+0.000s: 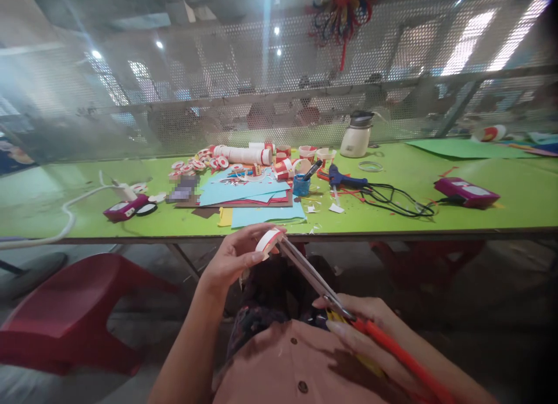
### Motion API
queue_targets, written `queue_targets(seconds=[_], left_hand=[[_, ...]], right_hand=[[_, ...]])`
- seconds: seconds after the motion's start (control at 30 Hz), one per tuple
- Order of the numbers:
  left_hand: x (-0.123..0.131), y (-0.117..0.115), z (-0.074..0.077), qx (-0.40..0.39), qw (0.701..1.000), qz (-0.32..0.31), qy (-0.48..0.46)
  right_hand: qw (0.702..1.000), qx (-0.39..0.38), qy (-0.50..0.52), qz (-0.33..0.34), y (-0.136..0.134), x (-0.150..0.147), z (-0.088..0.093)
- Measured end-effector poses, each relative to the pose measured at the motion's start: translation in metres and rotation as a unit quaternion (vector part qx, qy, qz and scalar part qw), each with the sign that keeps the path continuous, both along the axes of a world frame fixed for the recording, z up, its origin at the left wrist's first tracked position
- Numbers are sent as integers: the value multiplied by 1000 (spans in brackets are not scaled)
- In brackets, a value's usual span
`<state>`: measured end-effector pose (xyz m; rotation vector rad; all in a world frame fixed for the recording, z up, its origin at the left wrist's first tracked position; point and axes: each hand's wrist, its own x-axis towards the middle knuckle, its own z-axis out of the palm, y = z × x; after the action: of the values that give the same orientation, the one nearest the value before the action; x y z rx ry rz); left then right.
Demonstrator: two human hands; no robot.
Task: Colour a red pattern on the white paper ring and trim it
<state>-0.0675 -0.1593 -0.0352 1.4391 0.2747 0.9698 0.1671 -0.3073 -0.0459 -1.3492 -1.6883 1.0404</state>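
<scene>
My left hand (231,256) pinches a short white paper cup piece (268,239) with a red edge, held just in front of the table. My right hand (364,322) grips scissors (311,273) with red handles. Their long blades point up and left, and the tips meet the cup piece; whether they are cutting into it I cannot tell. Something yellow shows under my right fingers, partly hidden. Beyond my hands, light blue paper sheets (244,189) lie stacked on the green table (392,215).
A blue glue gun (346,178) with a black cable lies right of a blue pen holder (301,185). Stacked paper cups (242,154) and a kettle (356,135) stand behind. Purple boxes (466,193) sit at both sides. A red stool (74,311) is at lower left.
</scene>
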Motion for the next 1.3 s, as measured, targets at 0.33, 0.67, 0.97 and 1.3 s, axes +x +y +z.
queue_targets(seconds=[0.33, 0.67, 0.97, 1.3], left_hand=[[10, -11, 8, 82, 992, 91, 10], [21, -20, 5, 162, 978, 130, 3], [25, -24, 6, 180, 971, 155, 10], [27, -25, 4, 226, 954, 198, 17]], right_hand=[[989, 106, -73, -68, 1, -13, -8], [978, 167, -105, -65, -1, -20, -1], [977, 180, -96, -62, -4, -18, -1], [963, 237, -98, -82, -2, -19, -11]])
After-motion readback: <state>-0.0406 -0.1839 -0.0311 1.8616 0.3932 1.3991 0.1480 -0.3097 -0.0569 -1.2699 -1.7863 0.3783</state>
